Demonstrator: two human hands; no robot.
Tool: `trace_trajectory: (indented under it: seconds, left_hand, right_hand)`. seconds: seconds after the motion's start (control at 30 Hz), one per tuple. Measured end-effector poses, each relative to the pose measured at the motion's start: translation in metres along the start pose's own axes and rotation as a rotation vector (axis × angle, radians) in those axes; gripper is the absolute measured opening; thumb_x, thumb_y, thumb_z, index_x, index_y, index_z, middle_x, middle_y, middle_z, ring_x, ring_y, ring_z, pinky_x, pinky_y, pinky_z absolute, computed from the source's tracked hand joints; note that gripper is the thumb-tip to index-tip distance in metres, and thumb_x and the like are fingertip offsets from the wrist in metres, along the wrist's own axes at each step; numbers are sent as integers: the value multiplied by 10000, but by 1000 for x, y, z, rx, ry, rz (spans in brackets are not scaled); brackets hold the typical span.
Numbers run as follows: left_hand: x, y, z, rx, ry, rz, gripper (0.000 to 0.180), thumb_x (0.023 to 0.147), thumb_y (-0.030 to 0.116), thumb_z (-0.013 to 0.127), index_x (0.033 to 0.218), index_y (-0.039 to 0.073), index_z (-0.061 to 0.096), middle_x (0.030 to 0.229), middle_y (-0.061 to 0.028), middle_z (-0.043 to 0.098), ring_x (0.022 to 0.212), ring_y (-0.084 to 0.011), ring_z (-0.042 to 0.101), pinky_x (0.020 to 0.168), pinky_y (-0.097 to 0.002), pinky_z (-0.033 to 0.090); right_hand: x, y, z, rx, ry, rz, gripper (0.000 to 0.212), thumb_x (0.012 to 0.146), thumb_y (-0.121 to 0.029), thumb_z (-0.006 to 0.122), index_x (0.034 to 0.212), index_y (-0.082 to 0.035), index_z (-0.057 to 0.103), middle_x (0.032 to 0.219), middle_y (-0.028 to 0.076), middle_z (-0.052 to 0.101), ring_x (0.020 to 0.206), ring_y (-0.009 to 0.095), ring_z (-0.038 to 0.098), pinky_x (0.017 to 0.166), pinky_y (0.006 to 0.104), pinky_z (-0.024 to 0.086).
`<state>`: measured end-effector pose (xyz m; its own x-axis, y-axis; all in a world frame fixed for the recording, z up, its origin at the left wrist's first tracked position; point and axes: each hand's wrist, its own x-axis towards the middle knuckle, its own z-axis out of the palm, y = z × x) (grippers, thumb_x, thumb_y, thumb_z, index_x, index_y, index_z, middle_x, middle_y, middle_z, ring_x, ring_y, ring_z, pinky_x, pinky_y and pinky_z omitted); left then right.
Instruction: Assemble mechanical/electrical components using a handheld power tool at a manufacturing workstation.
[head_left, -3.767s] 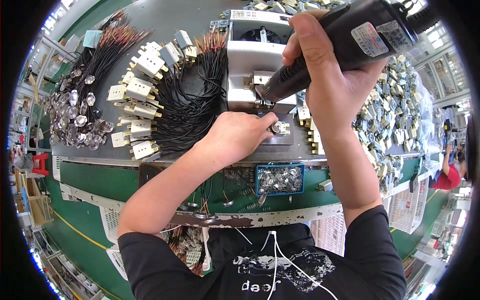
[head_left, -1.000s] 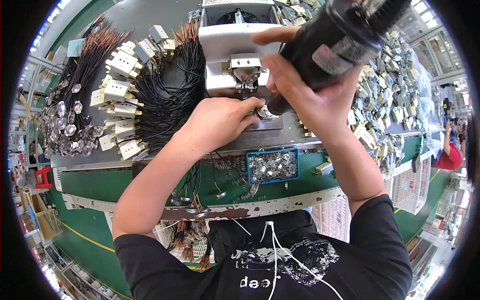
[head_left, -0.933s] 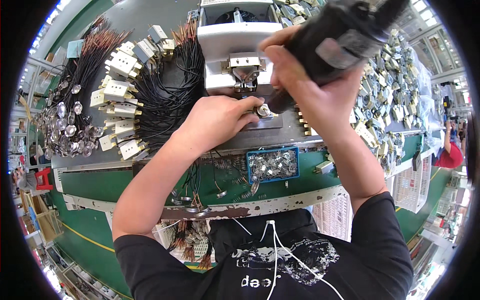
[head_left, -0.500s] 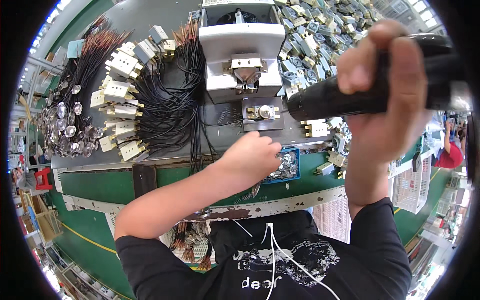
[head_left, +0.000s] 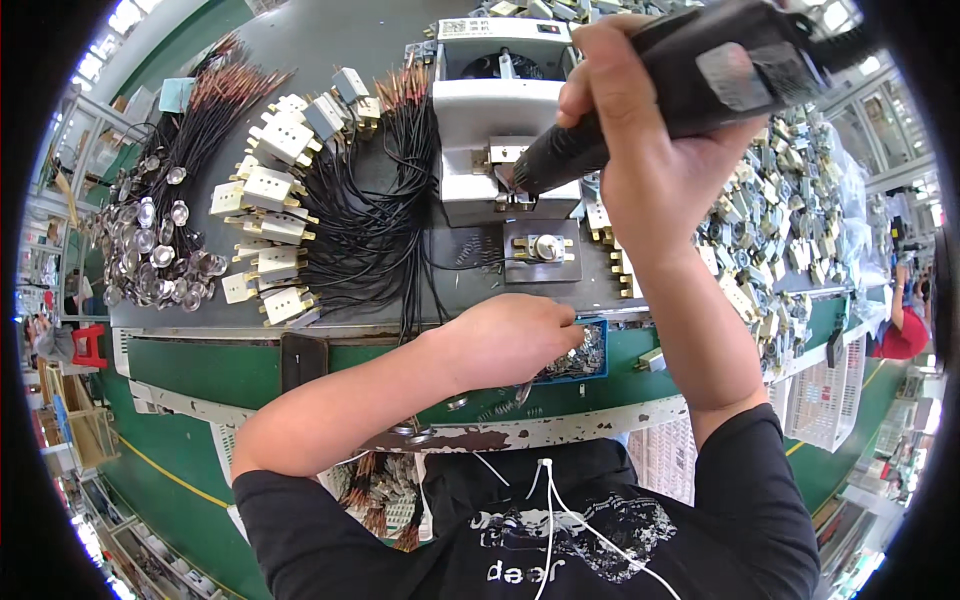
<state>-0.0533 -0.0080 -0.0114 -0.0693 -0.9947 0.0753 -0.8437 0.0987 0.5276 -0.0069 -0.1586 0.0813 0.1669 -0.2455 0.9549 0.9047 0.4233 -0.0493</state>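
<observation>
In the head view, the left hand (head_left: 515,338) is reaching into a small blue tray (head_left: 592,360) of screws just beside its fingertips, fingers bunched together. The right hand (head_left: 655,165) is gripping a black power screwdriver (head_left: 700,80), its tip pointing down-left at a white machine (head_left: 495,120).

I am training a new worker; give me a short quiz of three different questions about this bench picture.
1. True or false: the right hand holds the black electric screwdriver above the white fixture.
2. Where is the left hand? A) on the black wires B) at the small blue tray C) on the fixture
3. Fill in: the white plastic blocks lie to the ____ of the black wire bundle.

Key: 1 true; 2 B, its fingers reach into the small blue tray of metal parts; 3 left.
</observation>
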Motion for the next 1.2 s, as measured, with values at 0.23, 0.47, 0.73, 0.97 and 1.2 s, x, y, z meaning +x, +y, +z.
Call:
trace_trajectory:
  seconds: [0.23, 0.47, 0.73, 0.97, 1.2]
  left_hand:
    - [-13, 2, -11, 2, 125, -6, 190, 801, 51, 656, 987, 20, 636, 930, -125, 635, 926, -322, 680, 837, -440, 552]
    - [-26, 1, -37, 89, 347, -149, 175, 816, 63, 683, 989, 83, 700, 907, -71, 667, 908, -282, 671, 839, -403, 518]
    - [-27, -27, -30, 335, 591, -249, 151, 807, 187, 789, 880, 122, 673, 833, 7, 670, 853, -192, 658, 771, -369, 488]
    - [-16, -32, -13, 312, 553, -284, 166, 808, 208, 796, 911, 141, 686, 964, 12, 683, 958, -198, 640, 836, -378, 479]
    - [-20, -41, -18, 181, 516, -259, 130, 798, 137, 770, 902, 125, 694, 1037, 0, 699, 923, -233, 660, 800, -381, 522]
  right_hand:
    - [13, -23, 51, -812, 301, 572, 1001, 849, 104, 715, 1617, -76, 98, 904, 90, 693, 690, 144, 676, 616, 269, 558]
    - [14, -8, 39, -721, 240, 611, 644, 845, 82, 767, 1338, -37, 370, 1048, 103, 653, 849, 153, 682, 706, 295, 579]
    - [11, -47, 40, -903, 89, 608, 209, 1013, -100, 635, 1087, 94, 660, 809, 93, 652, 625, 134, 610, 595, 261, 497]
    - [8, -70, 30, -744, 161, 575, 108, 960, -25, 708, 997, 70, 672, 836, 87, 691, 619, 129, 653, 563, 250, 512]
    - [-10, -62, 18, -751, 120, 701, 451, 866, 35, 774, 1235, 25, 516, 1015, 105, 683, 833, 149, 680, 700, 283, 561]
